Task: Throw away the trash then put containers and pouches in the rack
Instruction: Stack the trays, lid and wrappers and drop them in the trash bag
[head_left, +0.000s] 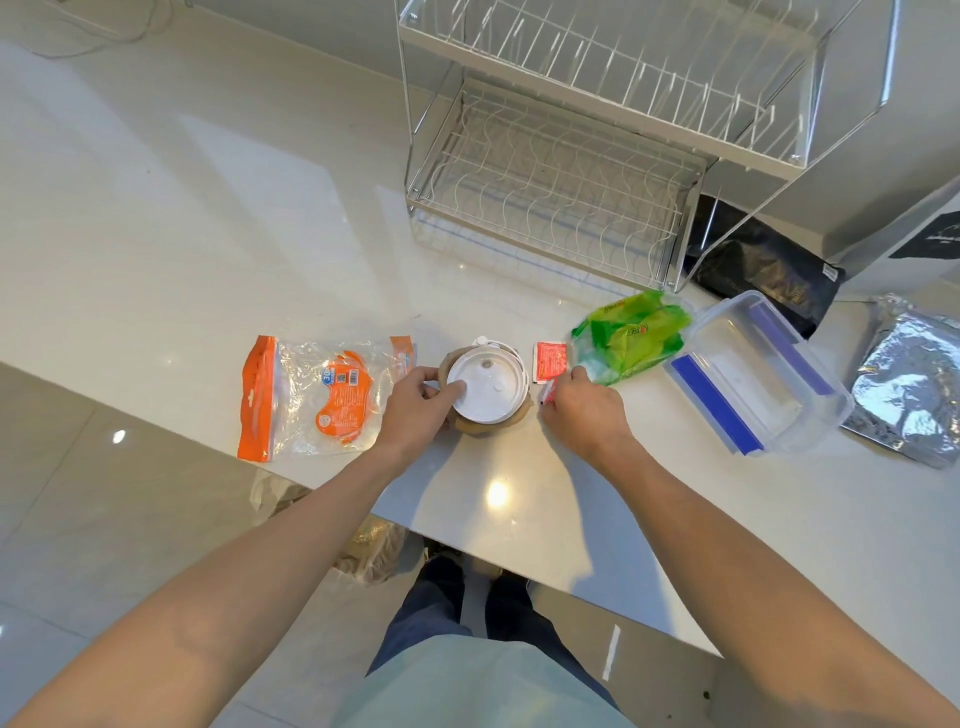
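Observation:
A brown paper cup with a white lid (491, 387) stands near the table's front edge. My left hand (418, 410) grips it from the left, thumb on the lid. My right hand (579, 410) pinches a small red sachet (548, 397) just right of the cup. A second red sachet (551, 359) lies flat behind it. A crumpled green wrapper (631, 335) lies beside my right hand. Left of the cup is a clear-and-orange pouch (317, 397). To the right are a clear container with blue clips (756, 371), a silver pouch (909, 384) and a black pouch (769, 270).
A two-tier white wire rack (561, 171) stands at the back of the white table (208, 218), both shelves bare. Below the table edge a plastic bag with brown contents (371, 551) sits on the tiled floor by my feet.

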